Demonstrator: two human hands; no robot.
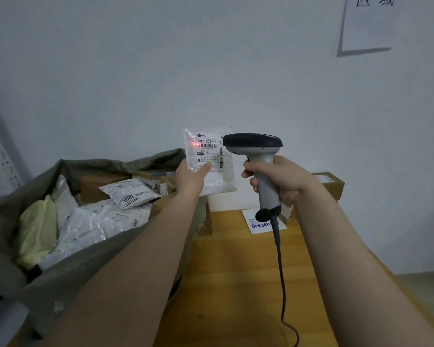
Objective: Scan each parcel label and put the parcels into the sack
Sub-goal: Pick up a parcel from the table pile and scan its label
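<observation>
Left hand (189,180) pinches a white poly parcel (217,181) by its lower left edge, thumb on the front, and holds it upright in the air just right of the sack (90,266), above the sack's right rim. Parcel's label (209,152) faces the camera, and a red scan line (196,144) sits at the left end of the barcode. Right hand (283,180), further right of the sack, is wrapped around the handle of a grey scanner (258,161) with a finger at the trigger. The dark scanner head points left toward the sack and sits close to the parcel's right edge; cannot tell if they touch. The scanner cable (281,271) hangs down over the wooden table (236,284), which stands right of the sack. The grey-green sack is open and already holds white bagged parcels (129,192), a pale yellow bag (37,229) at its left side, and brown cartons (98,186) at its back. A white Deeyeo mailer (259,222) lies flat on the table right of the sack, partly behind the scanner base. A cardboard box (330,182) sits farther right of the sack, behind the right wrist.
</observation>
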